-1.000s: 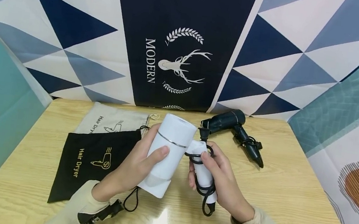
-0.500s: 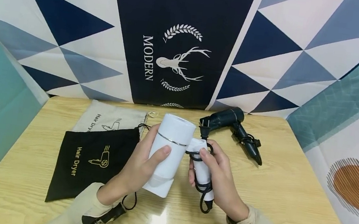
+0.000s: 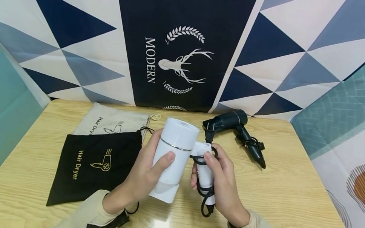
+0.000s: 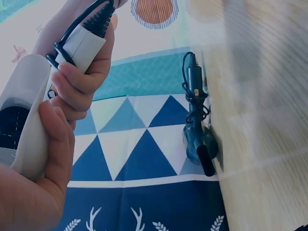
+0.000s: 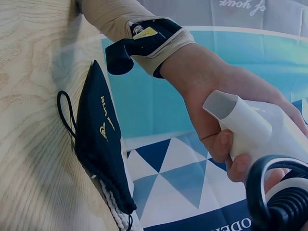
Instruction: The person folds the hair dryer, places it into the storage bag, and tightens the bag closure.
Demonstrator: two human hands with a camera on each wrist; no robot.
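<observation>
A white hair dryer [image 3: 177, 138] with a thin silver band is held in front of me over the table. My left hand [image 3: 144, 172] grips its barrel, thumb across the near side. The right hand [image 3: 228, 182] holds its handle [image 3: 206, 176], fingers curled round it. A black cord [image 3: 205, 191] is wound about the handle, and the plug [image 3: 209, 134] sticks up at its top. In the right wrist view the flat nozzle [image 5: 245, 120] points out past the left hand's fingers. From the left wrist, the handle's end [image 4: 82, 50] shows inside the right hand's curled fingers.
At the back right lies a black hair dryer [image 3: 229, 121], its cord wrapped round the handle. To the left, a black drawstring bag [image 3: 94, 167] marked "Hair Dryer" overlaps a pale cloth bag [image 3: 110, 116]. A patterned backdrop [image 3: 85, 41] rises behind the wooden table [image 3: 276, 209].
The dryer's barrel has moved slightly right and stands a little more upright, with my left hand on it. The right hand has drifted slightly left, keeping its hold on the handle.
</observation>
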